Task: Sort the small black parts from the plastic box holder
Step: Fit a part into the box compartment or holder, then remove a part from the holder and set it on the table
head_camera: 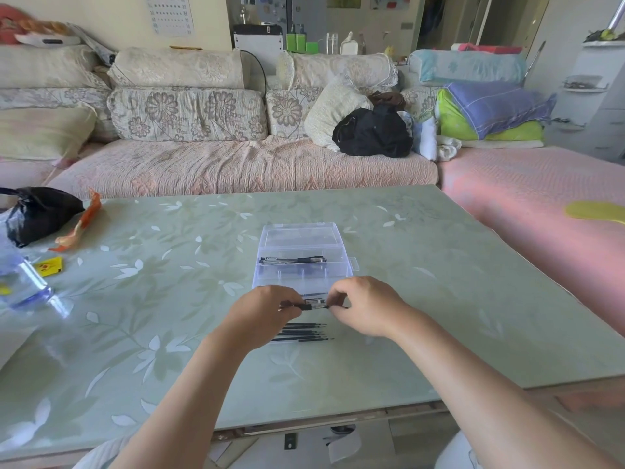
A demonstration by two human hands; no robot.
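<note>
From the head view, your left hand [267, 309] and right hand [363, 304] each close a grip on one end of a slim black pen part [313, 304] (clear middle), just before the clear plastic box [301, 236]. Thin black refills [301, 333] lie side by side on the surface [439, 299].

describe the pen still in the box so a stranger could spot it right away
Find the clear box at the middle of the green table, lid open. The pen lies crosswise inside it, black with a silvery clip end. The other pen is held between both hands, nearer, outside the box.
</note>
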